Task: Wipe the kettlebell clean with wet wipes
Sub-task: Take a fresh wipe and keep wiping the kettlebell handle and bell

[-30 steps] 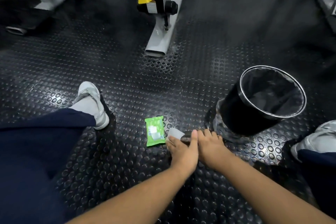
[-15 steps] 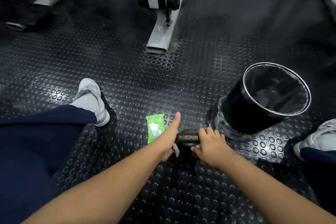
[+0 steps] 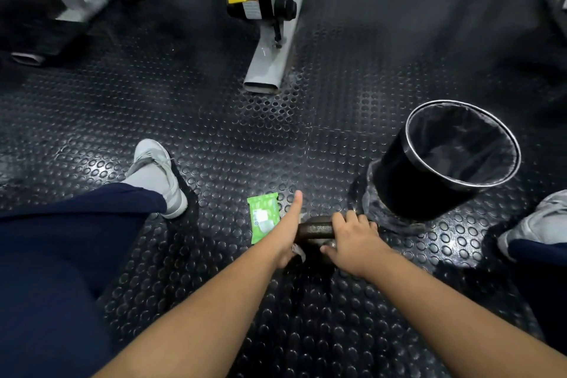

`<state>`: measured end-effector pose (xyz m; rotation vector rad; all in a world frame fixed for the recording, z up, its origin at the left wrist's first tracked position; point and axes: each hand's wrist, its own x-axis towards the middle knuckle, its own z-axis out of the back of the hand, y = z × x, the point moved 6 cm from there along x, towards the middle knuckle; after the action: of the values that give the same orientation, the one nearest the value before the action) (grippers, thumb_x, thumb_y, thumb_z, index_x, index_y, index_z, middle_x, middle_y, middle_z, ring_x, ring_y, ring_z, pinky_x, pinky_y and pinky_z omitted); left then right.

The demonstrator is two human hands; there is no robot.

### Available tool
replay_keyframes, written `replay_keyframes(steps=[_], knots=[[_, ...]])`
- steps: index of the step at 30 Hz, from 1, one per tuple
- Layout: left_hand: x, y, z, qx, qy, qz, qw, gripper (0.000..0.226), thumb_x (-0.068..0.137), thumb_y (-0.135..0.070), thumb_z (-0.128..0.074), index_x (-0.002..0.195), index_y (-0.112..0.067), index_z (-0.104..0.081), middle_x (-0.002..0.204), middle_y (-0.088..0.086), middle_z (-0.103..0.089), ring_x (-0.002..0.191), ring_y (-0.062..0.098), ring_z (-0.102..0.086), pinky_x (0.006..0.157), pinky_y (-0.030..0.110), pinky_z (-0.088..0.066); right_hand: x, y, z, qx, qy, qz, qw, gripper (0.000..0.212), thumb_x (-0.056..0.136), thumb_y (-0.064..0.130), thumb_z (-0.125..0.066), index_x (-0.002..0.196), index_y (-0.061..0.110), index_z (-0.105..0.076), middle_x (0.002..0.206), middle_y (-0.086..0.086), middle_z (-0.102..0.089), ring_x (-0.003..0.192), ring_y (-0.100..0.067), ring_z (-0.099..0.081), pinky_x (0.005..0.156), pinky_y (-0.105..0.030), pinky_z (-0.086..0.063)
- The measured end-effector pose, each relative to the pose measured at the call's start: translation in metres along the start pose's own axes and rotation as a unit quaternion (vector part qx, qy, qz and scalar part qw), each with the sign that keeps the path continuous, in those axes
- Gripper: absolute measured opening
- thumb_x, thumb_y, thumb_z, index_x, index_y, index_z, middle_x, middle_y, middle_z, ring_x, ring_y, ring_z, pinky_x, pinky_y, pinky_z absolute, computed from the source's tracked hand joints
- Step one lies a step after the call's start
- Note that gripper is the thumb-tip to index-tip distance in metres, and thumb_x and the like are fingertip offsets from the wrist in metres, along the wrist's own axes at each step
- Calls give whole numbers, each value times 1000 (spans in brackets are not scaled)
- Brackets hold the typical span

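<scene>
floor point(image 3: 214, 138): black studded rubber | grey machine frame point(image 3: 270, 64) | black bin point(image 3: 408, 181)

My left hand point(image 3: 287, 230) has slid off the top of the kettlebell handle point(image 3: 316, 228) to its left end, thumb now stuck out forward. The handle now shows bare, and the wipe point(image 3: 299, 250) is just a scrap under my palm.
</scene>
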<state>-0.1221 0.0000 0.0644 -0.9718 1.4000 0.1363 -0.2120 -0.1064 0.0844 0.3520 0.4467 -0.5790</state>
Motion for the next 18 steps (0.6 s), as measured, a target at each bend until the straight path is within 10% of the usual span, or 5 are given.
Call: replay_keyframes(steps=[4, 10, 12, 16, 18], knots=[[-8, -3, 6, -19, 29, -1, 999, 106, 76, -98, -38, 132, -12, -67, 119, 14, -75, 112, 33, -72, 105, 48, -54, -2, 0, 0, 1, 5, 0, 1000, 55, 93, 57, -57, 132, 21, -41, 135, -9, -46, 127, -31, -44, 114, -53, -34], [-34, -37, 14, 97, 10, -33, 995, 71, 95, -79, -33, 144, -29, -48, 62, -8, -72, 77, 13, -74, 75, 30, -59, -1, -1, 0, 3, 12, -8, 1000, 60, 94, 57, -58, 136, 19, -38, 139, -10, -44, 132, -33, -41, 116, -55, -32], [-30, -41, 16, 123, -2, -16, 992, 59, 97, -77, -31, 112, -28, -59, 56, -8, -69, 82, 17, -69, 78, 32, -56, -1, 2, 1, 1, 17, -7, 1000, 61, 93, 58, -58, 136, 19, -38, 139, -11, -44, 131, -33, -41, 115, -55, -32], [-5, -26, 8, 153, 11, 39, 987, 110, 63, -104, -43, 136, -22, -58, 143, 6, -62, 129, 28, -60, 109, 46, -48, 0, 2, 0, -2, 20, -13, 1000, 61, 92, 60, -59, 134, 20, -39, 139, -10, -44, 130, -32, -42, 115, -56, -33], [16, -16, 7, 172, 20, 38, 984, 118, 59, -105, -45, 141, -22, -57, 151, 9, -55, 139, 32, -52, 117, 53, -38, -1, 4, 1, -7, 19, -11, 1000, 65, 91, 64, -58, 135, 20, -39, 138, -10, -45, 130, -32, -43, 115, -56, -34]])
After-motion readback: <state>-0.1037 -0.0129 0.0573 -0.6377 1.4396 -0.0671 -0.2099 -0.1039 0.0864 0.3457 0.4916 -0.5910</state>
